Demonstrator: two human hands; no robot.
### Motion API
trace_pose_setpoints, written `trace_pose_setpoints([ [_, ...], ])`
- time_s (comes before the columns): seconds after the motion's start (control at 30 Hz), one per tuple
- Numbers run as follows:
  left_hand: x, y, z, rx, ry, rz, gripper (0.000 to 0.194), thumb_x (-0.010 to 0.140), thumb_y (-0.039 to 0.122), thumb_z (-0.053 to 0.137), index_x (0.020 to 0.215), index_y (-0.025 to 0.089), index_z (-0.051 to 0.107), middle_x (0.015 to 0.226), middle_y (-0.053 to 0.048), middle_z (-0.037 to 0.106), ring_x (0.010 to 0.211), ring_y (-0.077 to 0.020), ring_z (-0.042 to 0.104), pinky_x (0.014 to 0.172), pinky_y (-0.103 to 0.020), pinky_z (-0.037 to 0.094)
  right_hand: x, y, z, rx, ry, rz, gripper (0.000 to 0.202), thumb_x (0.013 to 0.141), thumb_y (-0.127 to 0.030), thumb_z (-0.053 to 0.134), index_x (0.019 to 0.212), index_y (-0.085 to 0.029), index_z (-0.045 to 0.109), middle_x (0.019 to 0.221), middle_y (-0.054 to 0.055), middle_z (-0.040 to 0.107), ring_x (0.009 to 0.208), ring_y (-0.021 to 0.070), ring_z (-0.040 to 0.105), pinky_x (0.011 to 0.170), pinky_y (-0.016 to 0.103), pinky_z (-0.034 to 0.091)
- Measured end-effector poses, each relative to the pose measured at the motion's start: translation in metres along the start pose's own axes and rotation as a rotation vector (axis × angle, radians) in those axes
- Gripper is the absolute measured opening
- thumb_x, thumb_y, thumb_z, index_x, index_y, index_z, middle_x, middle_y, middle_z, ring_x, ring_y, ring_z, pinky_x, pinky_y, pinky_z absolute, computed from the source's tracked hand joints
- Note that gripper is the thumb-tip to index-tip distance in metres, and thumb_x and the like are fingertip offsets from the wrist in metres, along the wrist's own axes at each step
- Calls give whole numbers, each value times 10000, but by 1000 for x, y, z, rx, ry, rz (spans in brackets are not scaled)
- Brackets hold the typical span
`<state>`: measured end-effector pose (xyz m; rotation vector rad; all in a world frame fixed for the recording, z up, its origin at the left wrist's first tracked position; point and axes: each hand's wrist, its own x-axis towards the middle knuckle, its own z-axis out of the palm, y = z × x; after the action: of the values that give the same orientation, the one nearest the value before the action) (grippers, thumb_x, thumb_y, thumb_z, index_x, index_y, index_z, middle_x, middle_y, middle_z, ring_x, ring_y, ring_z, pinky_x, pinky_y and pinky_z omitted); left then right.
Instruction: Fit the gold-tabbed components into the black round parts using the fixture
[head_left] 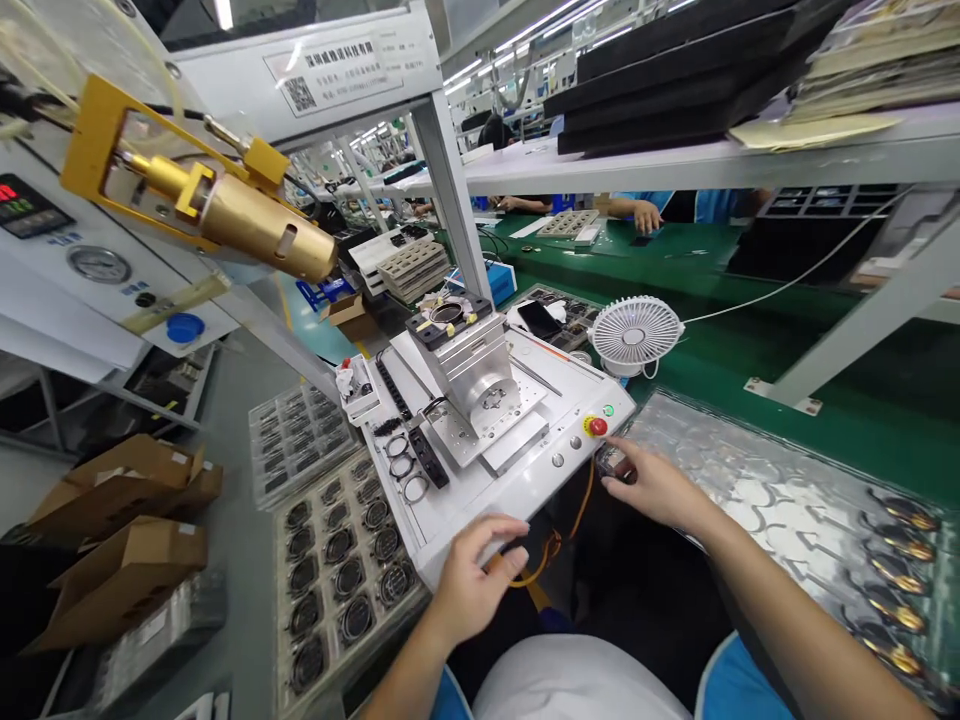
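Note:
My left hand [480, 575] hovers in front of the near edge of a white bench machine [450, 515]. Its fingers curve loosely with the thumb apart, and I see nothing held. My right hand [656, 485] is at the machine's right front corner, thumb and fingers apart, close to a red emergency-stop button [598, 427]. A dark, shiny item [613, 461] shows just beyond its fingers; whether they touch cannot be made out. On the machine stands a silver metal fixture [480, 365], with a ring-shaped part [448, 313] on top. Several metal rings [402, 466] lie at its left.
A tray of round watch-like parts [349, 577] lies left; a clear plastic tray [757, 490] with black-and-gold parts lies right. A gold cylinder [270, 225] overhangs the machine's left. A white fan [636, 335] and a phone [538, 319] are behind. A co-worker's hand [646, 216] shows across the bench.

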<state>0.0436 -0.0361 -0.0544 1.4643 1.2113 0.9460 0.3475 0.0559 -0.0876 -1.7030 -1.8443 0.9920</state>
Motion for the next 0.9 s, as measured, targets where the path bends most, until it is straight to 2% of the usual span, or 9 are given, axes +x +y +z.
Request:
trace_pose_setpoints([
  [0.1,-13,-31,30,-295,-43,-196,380,875,421,771,1227,283,732,1196,-134,762,1150,-304,714,1067,-476,527,-36,-11,26,324,-98,-180,683,779,-446,816,1376,-200,595,1045,85,746,886,268,712,823,399,576],
  [0.2,-17,-50,48,-569,-69,-219,558,780,485,852,1277,286,696,1204,-141,751,1146,-313,712,1062,-494,526,-62,-23,65,530,-76,-325,808,624,-562,950,1306,-256,643,1069,78,732,967,278,708,892,423,581],
  [0.3,-13,-58,56,-719,-33,-211,648,649,511,933,1217,283,720,1148,-118,755,1083,-309,729,1029,-491,551,-70,-31,95,604,11,-390,805,557,-631,961,1210,-240,697,1033,81,696,930,264,702,814,386,603],
  [0.47,-4,-61,57,-731,-14,-253,602,570,430,988,1112,285,772,1087,-89,770,983,-293,756,947,-472,600,-67,-35,95,518,43,-516,735,621,-651,926,1154,-190,719,993,89,699,928,247,677,821,366,592],
  [0.57,-4,-62,54,-665,-12,-286,536,611,332,976,1109,282,784,1178,-100,759,969,-282,765,909,-447,614,-62,-19,64,244,7,-510,688,705,-554,922,1251,-204,693,1082,103,720,1021,259,673,904,377,570],
  [0.67,-8,-62,50,-622,12,-318,514,644,322,955,1126,272,783,1175,-101,761,957,-271,774,899,-424,617,-59,26,6,-128,204,-133,383,834,-411,835,1156,-235,728,1113,86,735,1028,247,693,939,361,551],
  [0.73,-11,-62,46,-613,20,-317,500,651,332,952,1118,261,786,1127,-100,775,980,-269,773,919,-404,608,-61,66,-43,-235,350,76,223,922,-355,700,1045,-172,733,1050,158,737,970,300,700,880,420,548],
  [0.83,-13,-64,43,-589,8,-308,468,656,342,949,1085,245,791,1088,-103,793,1061,-269,753,967,-381,587,-71,125,-111,-324,461,264,248,944,-369,601,894,-158,722,845,196,712,800,330,692,764,458,519],
  [0.9,-14,-67,44,-560,-16,-309,461,671,337,941,1090,225,783,1097,-117,797,1100,-273,740,1001,-390,571,-77,153,-142,-361,478,351,234,904,-356,613,795,-172,708,729,188,676,759,347,678,764,487,495],
])
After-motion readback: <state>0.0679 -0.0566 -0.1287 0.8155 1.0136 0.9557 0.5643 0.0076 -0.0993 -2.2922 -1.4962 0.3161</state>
